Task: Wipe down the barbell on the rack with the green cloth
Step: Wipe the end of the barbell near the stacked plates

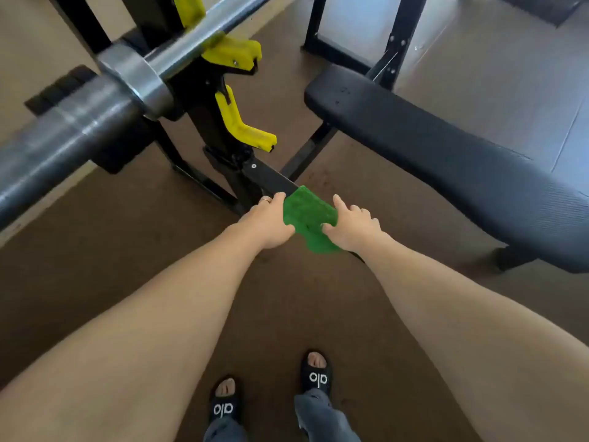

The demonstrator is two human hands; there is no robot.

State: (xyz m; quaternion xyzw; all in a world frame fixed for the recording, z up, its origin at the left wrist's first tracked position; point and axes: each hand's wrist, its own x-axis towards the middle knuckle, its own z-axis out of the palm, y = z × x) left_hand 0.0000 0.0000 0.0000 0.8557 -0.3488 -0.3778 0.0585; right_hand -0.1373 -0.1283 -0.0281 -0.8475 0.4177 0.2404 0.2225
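Both hands hold the green cloth (pixel 307 218) low over a black rack bar: left hand (pixel 266 223) and right hand (pixel 353 229) each clenched on an edge, barbell (pixel 95 113) up left.

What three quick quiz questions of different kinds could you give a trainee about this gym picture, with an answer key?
1. True or false: the green cloth is already touching the barbell.
2. Multiple choice: what colour are the rack's bar hooks? A red, B yellow, C blue.
3. Short answer: which hands are on the cloth?

Key
1. False. The cloth is held low, in front of the rack's black base bar, well away from the barbell up on the rack.
2. B, yellow.
3. Both: the left hand and the right hand grip opposite edges.
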